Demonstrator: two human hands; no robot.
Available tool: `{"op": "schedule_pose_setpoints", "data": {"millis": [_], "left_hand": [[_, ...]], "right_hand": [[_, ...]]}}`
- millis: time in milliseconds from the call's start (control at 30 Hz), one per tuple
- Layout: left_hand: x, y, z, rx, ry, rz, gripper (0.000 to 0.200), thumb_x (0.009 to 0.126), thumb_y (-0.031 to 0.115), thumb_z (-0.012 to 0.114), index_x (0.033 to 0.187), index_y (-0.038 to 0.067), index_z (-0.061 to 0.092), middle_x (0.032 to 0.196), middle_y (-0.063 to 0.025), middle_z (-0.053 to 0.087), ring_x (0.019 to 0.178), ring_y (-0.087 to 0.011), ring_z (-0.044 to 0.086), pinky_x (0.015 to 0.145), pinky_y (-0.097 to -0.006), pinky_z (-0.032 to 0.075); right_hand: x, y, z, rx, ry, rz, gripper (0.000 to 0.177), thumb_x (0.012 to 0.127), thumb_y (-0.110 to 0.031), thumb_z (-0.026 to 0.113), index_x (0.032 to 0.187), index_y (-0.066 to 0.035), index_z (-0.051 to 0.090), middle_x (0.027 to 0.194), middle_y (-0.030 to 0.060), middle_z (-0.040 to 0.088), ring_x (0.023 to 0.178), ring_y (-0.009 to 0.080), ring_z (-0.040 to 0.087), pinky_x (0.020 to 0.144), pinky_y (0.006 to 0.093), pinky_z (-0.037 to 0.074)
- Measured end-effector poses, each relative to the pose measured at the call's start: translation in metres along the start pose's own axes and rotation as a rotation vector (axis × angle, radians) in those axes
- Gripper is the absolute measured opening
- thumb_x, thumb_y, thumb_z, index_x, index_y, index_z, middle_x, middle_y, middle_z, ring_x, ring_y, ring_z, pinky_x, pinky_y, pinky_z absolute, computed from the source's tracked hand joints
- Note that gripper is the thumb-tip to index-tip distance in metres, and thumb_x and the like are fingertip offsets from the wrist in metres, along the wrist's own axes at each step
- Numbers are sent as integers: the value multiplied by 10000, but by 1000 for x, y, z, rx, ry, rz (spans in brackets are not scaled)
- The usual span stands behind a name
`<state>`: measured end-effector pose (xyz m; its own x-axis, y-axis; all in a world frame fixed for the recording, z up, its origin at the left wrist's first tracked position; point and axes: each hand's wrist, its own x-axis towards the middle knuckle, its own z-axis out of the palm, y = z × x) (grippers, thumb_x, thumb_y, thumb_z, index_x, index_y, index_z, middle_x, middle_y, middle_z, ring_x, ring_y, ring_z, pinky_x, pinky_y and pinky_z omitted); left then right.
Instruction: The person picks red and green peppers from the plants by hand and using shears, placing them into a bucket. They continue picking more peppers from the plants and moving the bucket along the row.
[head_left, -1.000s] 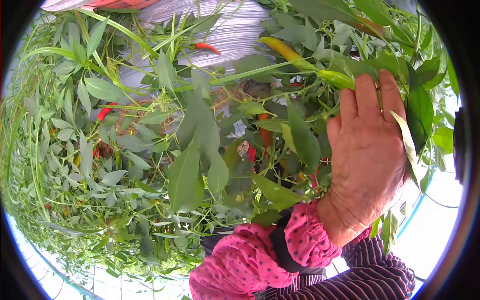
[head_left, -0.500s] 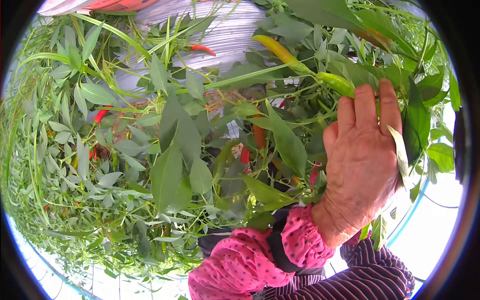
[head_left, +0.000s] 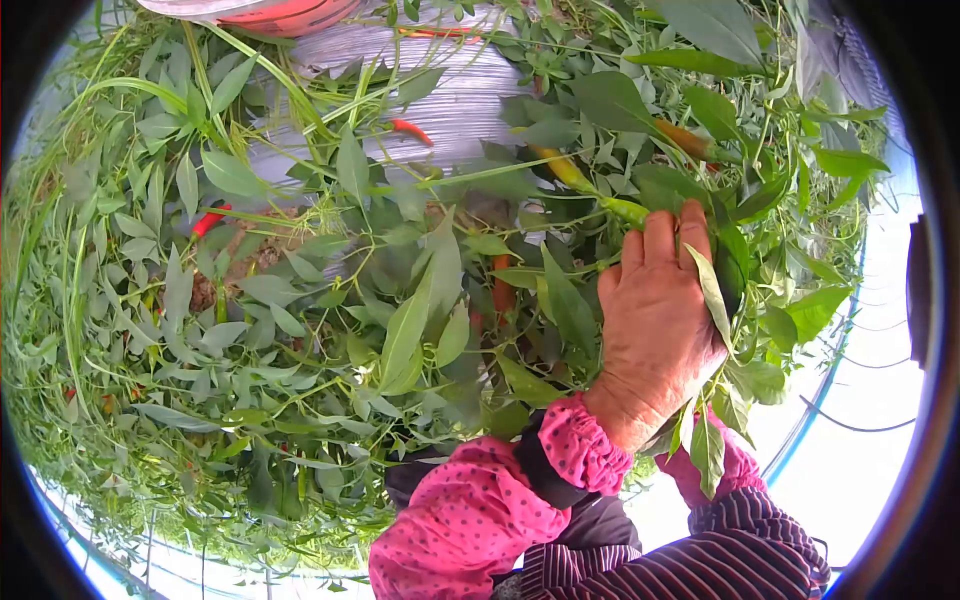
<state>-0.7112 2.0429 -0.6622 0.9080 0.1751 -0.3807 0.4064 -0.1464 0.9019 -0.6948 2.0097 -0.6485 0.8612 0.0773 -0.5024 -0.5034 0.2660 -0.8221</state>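
My left hand (head_left: pixel 655 310), in a pink dotted sleeve (head_left: pixel 480 500), shows its back, fingers pointing up and pressed close together round leafy pepper stems. The thumb is hidden. At the fingertips is a light green pepper (head_left: pixel 625 211), with a yellow pepper (head_left: pixel 565 170) just beyond it. A long pale leaf (head_left: pixel 712 300) lies along the hand's right side. My right arm, in a striped sleeve (head_left: pixel 700 560) with a pink cuff (head_left: pixel 725 465), reaches up from the lower right; leaves and my left hand hide its hand.
Dense pepper plants (head_left: pixel 290 380) fill the left and middle. Red peppers hang at the left (head_left: pixel 210 220) and upper middle (head_left: pixel 411 131). An orange pepper (head_left: pixel 685 138) is at the upper right. A red and white container (head_left: pixel 290 14) stands at the top, near whitish ground sheeting (head_left: pixel 450 90).
My left hand has shifted left and slightly down, and the leaves beside it moved along. The green and yellow peppers sit lower. The view has shifted, with more of the container showing.
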Motion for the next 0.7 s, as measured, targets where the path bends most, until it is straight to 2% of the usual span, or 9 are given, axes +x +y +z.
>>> {"op": "schedule_pose_setpoints", "data": {"millis": [267,367,700], "left_hand": [[-2,-3,-1,-40,79,-39,690,743,375,644,1282,14,409,1099,-130,473,995,-317,499,755,-480,427],[-1,1,-3,-55,129,-74,631,735,283,644,1268,29,422,1108,-148,488,992,-342,506,763,-505,429],[-4,-1,-1,-94,151,-92,604,748,270,636,1275,68,421,1110,-123,491,994,-328,502,770,-508,422]], "right_hand": [[-23,-24,-58,-97,-11,94,499,895,-241,456,1337,-21,392,1266,127,433,1112,246,433,939,362,341],[-36,-37,-88,-145,-4,152,481,908,-252,453,1330,-25,408,1276,130,441,1128,249,439,962,365,340],[-64,-62,-195,-112,32,406,432,953,-291,443,1304,-38,462,1310,138,467,1179,258,458,1036,377,336]]}}
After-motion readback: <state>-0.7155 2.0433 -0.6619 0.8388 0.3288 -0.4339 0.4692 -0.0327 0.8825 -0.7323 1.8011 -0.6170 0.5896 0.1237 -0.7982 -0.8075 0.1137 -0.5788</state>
